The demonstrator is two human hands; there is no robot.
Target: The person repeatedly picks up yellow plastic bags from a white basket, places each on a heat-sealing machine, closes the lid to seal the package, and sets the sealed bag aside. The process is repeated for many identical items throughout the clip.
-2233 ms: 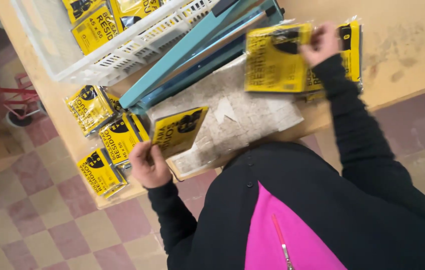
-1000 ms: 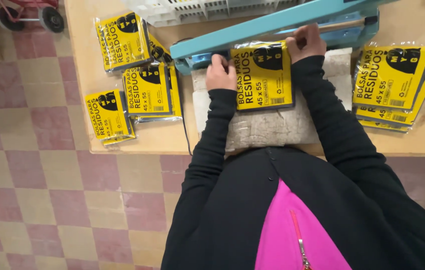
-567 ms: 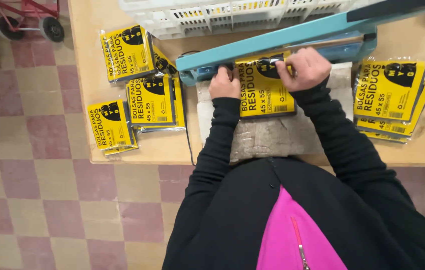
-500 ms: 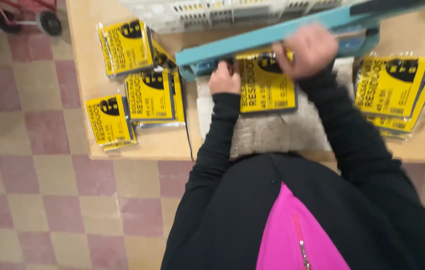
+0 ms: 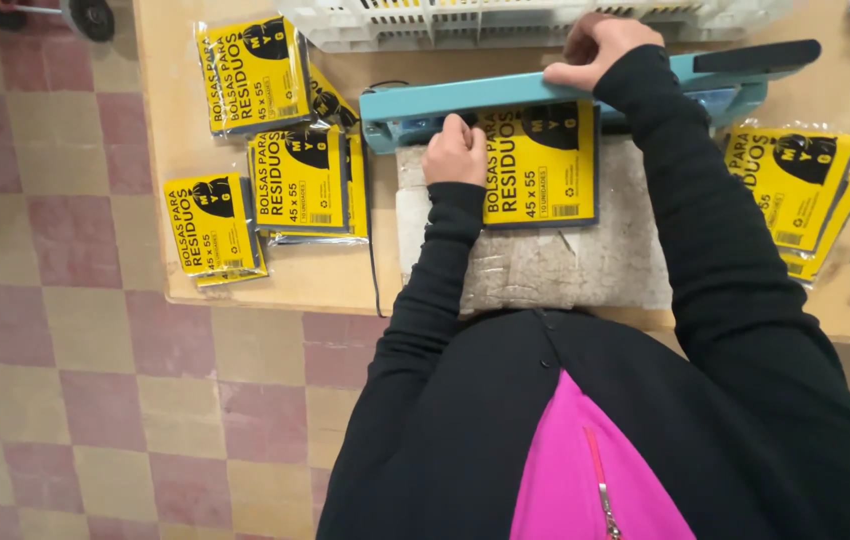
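A yellow and black packet (image 5: 539,163) lies on a grey pad (image 5: 585,262), its top edge under the lowered teal arm of a heat sealer (image 5: 505,97). My left hand (image 5: 455,151) is closed and rests on the packet's left edge, beside the sealer. On top of the teal arm, my right hand (image 5: 600,47) presses down with curled fingers. The sealer's black handle (image 5: 755,55) sticks out to the right.
Several yellow packets (image 5: 275,130) lie in stacks at the left of the wooden table (image 5: 180,130); another stack (image 5: 795,190) sits at the right. A white plastic crate (image 5: 505,20) stands behind the sealer. Checkered floor tiles lie to the left.
The packet was slid under the sealer. My right hand left the packet and moved up onto the teal arm, which came down flat onto the packet's top edge.
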